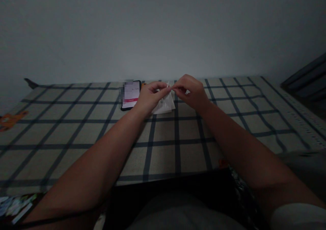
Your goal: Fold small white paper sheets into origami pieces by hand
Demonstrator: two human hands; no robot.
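Observation:
Both of my arms reach forward over a checked cloth [178, 148]. My left hand [150, 95] and my right hand [189, 90] meet fingertip to fingertip, each pinching a small white piece [168, 85] held between them. Just below the hands lies a white folded sheet or wrapper [165, 104] on the cloth. The room is dim, and I cannot make out exactly what the small white piece is.
A phone [131, 94] with a lit screen lies on the cloth to the left of my left hand. An orange object [11, 119] sits at the far left edge. Printed packets [15, 206] lie at the bottom left. A bare wall stands behind.

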